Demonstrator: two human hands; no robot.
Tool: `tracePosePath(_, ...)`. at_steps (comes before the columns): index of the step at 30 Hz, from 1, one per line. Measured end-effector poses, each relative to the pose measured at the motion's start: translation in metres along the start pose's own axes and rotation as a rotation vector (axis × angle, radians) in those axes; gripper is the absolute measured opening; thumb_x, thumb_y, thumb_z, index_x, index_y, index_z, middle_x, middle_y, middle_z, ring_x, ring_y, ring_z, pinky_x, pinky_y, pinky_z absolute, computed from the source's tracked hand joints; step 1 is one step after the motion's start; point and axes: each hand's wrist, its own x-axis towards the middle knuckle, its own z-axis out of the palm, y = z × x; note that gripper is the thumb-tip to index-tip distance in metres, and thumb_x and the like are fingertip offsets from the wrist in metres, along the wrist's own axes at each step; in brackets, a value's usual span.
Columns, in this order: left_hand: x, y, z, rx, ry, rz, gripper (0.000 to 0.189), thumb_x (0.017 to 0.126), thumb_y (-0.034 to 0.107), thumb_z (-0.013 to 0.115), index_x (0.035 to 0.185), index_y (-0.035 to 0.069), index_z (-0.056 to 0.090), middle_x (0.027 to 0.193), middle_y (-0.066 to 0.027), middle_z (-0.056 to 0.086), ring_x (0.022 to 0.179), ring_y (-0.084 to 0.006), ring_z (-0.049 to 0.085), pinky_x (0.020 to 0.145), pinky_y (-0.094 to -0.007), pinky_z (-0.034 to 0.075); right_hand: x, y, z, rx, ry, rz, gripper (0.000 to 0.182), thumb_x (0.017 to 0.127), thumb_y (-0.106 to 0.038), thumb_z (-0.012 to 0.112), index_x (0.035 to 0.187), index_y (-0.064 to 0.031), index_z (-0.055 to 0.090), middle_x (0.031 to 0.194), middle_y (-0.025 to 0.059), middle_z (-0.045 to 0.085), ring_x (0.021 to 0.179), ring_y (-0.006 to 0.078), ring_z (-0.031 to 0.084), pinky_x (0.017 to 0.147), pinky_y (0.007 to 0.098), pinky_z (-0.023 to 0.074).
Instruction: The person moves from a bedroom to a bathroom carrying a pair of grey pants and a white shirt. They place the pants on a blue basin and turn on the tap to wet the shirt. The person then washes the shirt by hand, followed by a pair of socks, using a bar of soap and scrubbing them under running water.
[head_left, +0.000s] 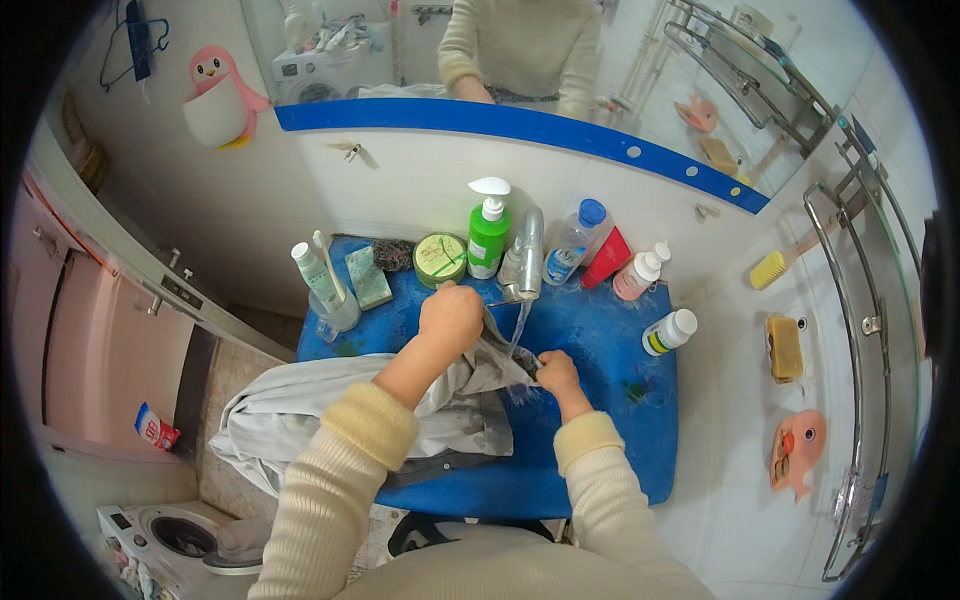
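Note:
A light grey cloth garment (330, 390) lies over the left side of the blue washbasin counter (600, 465), part of it hanging past the edge. My left hand (451, 319) is closed on one part of it, just left of the metal faucet (531, 255). Lower and to the right, my right hand (559, 373) grips another edge of the same cloth. Between both hands the fabric is stretched beneath the spout, and running water (520, 322) falls onto it. The basin's bowl is partly hidden by the garment and my forearms.
Behind the faucet stand a green pump bottle (487, 240), a round green tub (439, 259), a blue-capped bottle (571, 244) and a red tube (606, 259). A cup with a toothbrush (336, 311) stands left, a white bottle (670, 332) right. Metal rails (855, 337) line the right wall.

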Motion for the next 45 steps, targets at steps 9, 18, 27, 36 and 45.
tracePosePath(9, -0.003, -0.03, 0.0, -0.174, -0.052, -0.127, 0.025, 0.066, 0.001, 0.051, 0.076, 0.013, 0.071, 0.088, -0.0073, 0.065, 0.083, -0.0279, 0.059, 0.071, -0.0363, 0.049, -0.007, -0.015, 0.005, 0.048, 0.136, -0.067, 0.024, 0.07, -0.003, 0.057, 0.094, -0.0054, 0.061, 0.094, 0.0175, 0.063, 0.09, 0.0369, 0.059, 0.074, 0.0422, 0.0473)
tracePosePath(18, -0.024, -0.018, -0.003, -0.233, -0.12, 0.085, 0.033, 0.064, -0.007, 0.049, 0.084, 0.01, 0.07, 0.096, -0.0056, 0.064, 0.091, -0.0287, 0.055, 0.081, -0.0355, 0.046, 0.007, 0.006, 0.047, 0.386, -0.08, -0.132, 0.014, 0.066, -0.006, 0.065, 0.075, -0.0039, 0.054, 0.068, 0.0136, 0.054, 0.064, 0.0271, 0.055, 0.058, 0.0371, 0.0426)
tracePosePath(27, -0.017, -0.074, -0.001, -0.507, -0.178, -0.225, 0.03, 0.065, -0.003, 0.048, 0.079, 0.007, 0.071, 0.08, -0.0135, 0.065, 0.077, -0.0253, 0.059, 0.071, -0.0337, 0.047, 0.017, 0.016, 0.037, 0.823, -0.1, 0.094, 0.02, 0.072, 0.011, 0.043, 0.069, -0.0076, 0.05, 0.061, 0.004, 0.05, 0.045, 0.0145, 0.042, 0.037, 0.0286, 0.03)
tracePosePath(36, 0.016, -0.079, 0.004, -1.327, -0.275, -0.732, 0.019, 0.08, 0.014, 0.055, 0.093, 0.003, 0.065, 0.085, -0.007, 0.06, 0.076, -0.0152, 0.055, 0.066, -0.0278, 0.045, -0.01, -0.002, 0.034, 0.957, -0.189, -0.329, 0.049, 0.074, -0.003, 0.066, 0.121, -0.0022, 0.05, 0.088, 0.0042, 0.059, 0.073, 0.0087, 0.053, 0.063, 0.0234, 0.0434)
tracePosePath(45, 0.01, -0.082, 0.049, -0.495, 0.285, -0.208, 0.024, 0.075, 0.0, 0.058, 0.098, 0.003, 0.064, 0.09, -0.0179, 0.064, 0.083, -0.0263, 0.064, 0.073, -0.0344, 0.05, -0.019, -0.03, 0.037, 1.284, -0.087, 0.134, 0.067, 0.085, -0.013, 0.059, 0.14, -0.0045, 0.021, 0.124, 0.0108, 0.046, 0.1, 0.0203, 0.055, 0.075, 0.032, 0.0471)
